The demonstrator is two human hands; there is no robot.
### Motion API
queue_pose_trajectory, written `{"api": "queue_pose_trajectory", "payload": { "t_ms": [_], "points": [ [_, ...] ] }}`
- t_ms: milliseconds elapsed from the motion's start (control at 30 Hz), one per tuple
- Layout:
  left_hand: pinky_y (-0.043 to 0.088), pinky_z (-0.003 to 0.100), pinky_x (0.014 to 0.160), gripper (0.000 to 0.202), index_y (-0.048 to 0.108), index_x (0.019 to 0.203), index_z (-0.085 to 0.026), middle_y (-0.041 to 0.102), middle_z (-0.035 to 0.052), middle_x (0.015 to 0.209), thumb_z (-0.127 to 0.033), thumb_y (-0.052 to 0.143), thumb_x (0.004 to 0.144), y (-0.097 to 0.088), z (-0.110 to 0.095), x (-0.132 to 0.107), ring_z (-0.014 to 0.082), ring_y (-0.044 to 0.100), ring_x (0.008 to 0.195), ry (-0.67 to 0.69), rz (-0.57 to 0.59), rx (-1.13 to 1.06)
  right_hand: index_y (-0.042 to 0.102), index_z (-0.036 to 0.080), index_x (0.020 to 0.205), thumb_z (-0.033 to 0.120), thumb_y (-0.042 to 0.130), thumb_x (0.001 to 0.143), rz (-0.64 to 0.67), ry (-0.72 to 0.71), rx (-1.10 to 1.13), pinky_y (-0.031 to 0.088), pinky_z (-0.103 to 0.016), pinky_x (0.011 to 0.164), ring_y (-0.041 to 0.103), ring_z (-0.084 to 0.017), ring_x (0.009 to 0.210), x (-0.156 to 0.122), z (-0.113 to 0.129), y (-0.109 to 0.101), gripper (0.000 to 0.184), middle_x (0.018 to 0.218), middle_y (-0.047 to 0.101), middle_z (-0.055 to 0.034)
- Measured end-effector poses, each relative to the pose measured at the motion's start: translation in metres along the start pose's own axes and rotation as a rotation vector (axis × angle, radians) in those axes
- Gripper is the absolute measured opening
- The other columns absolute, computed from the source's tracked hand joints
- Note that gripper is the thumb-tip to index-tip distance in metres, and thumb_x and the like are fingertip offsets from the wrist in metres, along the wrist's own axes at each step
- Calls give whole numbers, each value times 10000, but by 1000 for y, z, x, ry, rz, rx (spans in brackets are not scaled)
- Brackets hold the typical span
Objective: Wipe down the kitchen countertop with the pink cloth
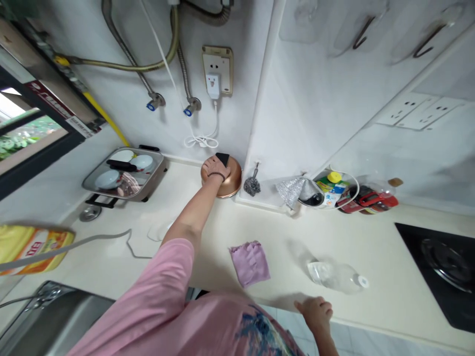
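My left hand (216, 168), with a dark bracelet at the wrist, lies on top of a copper-coloured pan (233, 182) in the corner by the wall. Its fingers are stretched out over the pan's surface. A black part (222, 158), perhaps the handle, shows just beyond the hand. My right hand (317, 312) hovers at the counter's front edge, thumb apart and fingers loosely bent, holding nothing. A clear plastic bottle (339, 277) with a white cap lies on its side just beyond it. Between the two hands, a pinkish-purple cloth (251, 264) is spread on the counter.
At the left stand a lidded electric pan (148, 183) with bowls inside, a yellow package (37, 247) and a sink (63, 316). A steel scourer (252, 186) hangs on the wall. Bottles (332, 188) and a black cooktop (438, 272) are on the right. A plug (213, 85) sits in the socket.
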State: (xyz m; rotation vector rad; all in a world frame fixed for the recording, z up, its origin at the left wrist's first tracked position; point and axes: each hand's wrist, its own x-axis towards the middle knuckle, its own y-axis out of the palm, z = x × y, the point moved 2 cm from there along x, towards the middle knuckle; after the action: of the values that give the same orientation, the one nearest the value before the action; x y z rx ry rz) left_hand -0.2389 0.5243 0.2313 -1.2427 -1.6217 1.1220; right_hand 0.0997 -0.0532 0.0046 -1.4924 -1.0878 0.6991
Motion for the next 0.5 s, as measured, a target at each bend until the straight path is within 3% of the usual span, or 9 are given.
{"api": "queue_pose_trajectory", "payload": {
  "t_ms": [133,267,367,500],
  "points": [
    [319,536,1095,779,420,1423,-123,535,275,1427,-529,710,826,6,-8,12,430,441,1367,-23,19,13,731,34,794,937,108,857,-47,36,-39,455,-483,654,628,-430,721,-1,-4,29,1098,761,630,-320],
    [304,540,1091,719,433,1415,-142,542,261,1432,-516,677,852,8,-11,15,421,447,1351,-48,17,15,721,23,778,874,-127,840,-95,17,-62,447,-481,636,628,-442,720,-4,-7,43,1202,746,629,-348],
    [296,530,1083,689,439,1419,-144,551,255,1416,-494,656,866,9,-13,14,410,449,1335,-63,6,2,709,54,753,893,-60,848,-116,22,-82,445,-484,632,628,-431,701,-4,-8,42,1142,728,628,-327],
    [285,531,1073,725,426,1446,-132,553,268,1393,-479,666,857,11,-18,16,414,463,1291,-82,10,10,696,118,734,872,174,906,-102,-44,-104,453,-494,631,628,-394,712,-6,-9,40,934,739,634,-255]
  ]
}}
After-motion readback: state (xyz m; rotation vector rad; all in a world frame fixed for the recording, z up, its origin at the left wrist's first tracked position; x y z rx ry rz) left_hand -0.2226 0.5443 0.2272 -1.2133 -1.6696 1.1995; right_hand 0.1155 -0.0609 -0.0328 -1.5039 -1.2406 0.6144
